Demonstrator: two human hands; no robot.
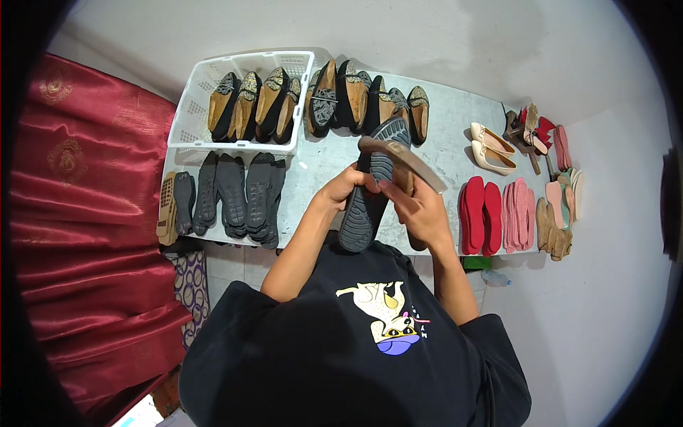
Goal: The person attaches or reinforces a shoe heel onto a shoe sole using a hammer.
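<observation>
My left hand (pixel 344 186) is closed round the middle of a dark grey shoe (pixel 358 226), whose ribbed sole is turned up toward me. The shoe is raised in front of my chest, above the table's near edge. In my right hand (pixel 422 216) is a hammer (pixel 416 162) with a curved metal head and a wooden handle. Its head lies across the sole's upper part in this view, and I cannot tell whether they touch. My right thumb is against or very close to the sole's edge.
A white basket (pixel 235 148) of flat shoes stands back left, with more flats (pixel 353 96) beside it. Grey soles (pixel 231 188) line the near left edge. Red insoles (pixel 472 213), pink insoles (pixel 519 213) and cream shoes (pixel 491 149) lie right. A red curtain (pixel 99 213) hangs left.
</observation>
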